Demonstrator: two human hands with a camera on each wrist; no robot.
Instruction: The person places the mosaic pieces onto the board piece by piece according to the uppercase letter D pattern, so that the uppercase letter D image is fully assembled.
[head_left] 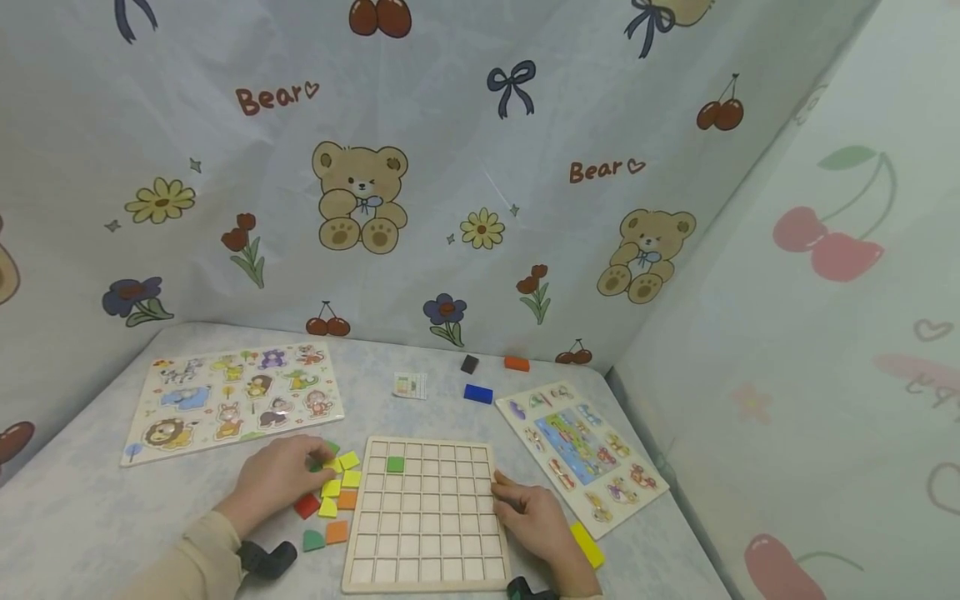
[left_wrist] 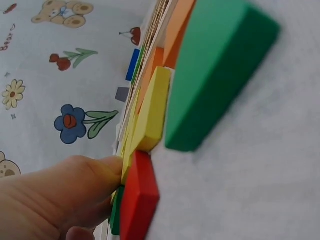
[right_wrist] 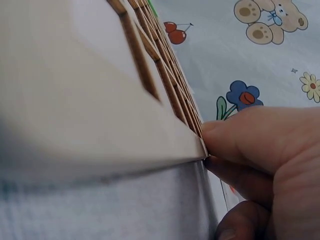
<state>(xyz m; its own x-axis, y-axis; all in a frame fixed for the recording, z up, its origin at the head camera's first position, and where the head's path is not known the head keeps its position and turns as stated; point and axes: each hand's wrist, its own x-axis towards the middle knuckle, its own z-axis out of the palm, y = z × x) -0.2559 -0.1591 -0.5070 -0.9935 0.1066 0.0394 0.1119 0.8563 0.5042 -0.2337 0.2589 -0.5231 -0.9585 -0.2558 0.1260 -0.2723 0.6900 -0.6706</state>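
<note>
- Left hand (head_left: 281, 479): fingers curled loosely over the pile of coloured blocks (head_left: 336, 496) just left of the grid board (head_left: 426, 521); fingertips touch a green block (head_left: 327, 451) at the far end of the pile. A firm grip cannot be confirmed.
- Right hand (head_left: 534, 521): fingers bent, fingertips (right_wrist: 235, 137) pressing the board's right edge.
- Board: near centre of the table (head_left: 90, 508), with one green square (head_left: 395, 464) seated in it.

I see a pale wooden grid board (head_left: 426, 517) with one green tile (head_left: 395, 464) in it, yellow, orange, red and green pieces (head_left: 335, 496) to its left, and a blue block (head_left: 477, 393) far behind.
</note>
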